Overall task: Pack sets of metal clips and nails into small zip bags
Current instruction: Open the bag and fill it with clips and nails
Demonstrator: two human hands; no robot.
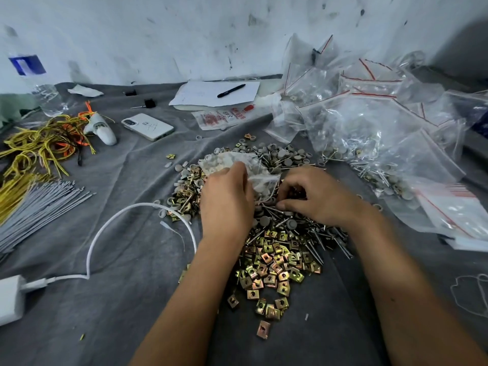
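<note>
A heap of brass-coloured metal clips lies on the grey cloth in front of me, with nails and grey round caps mixed in behind it. My left hand holds a small clear zip bag above the heap. My right hand is curled over the nails just right of the bag, its fingertips down among them; what they pinch is hidden.
Filled zip bags with red seals are piled at the right. A phone, paper with a pen, a water bottle, yellow wires, grey ties and a white charger with cable lie around.
</note>
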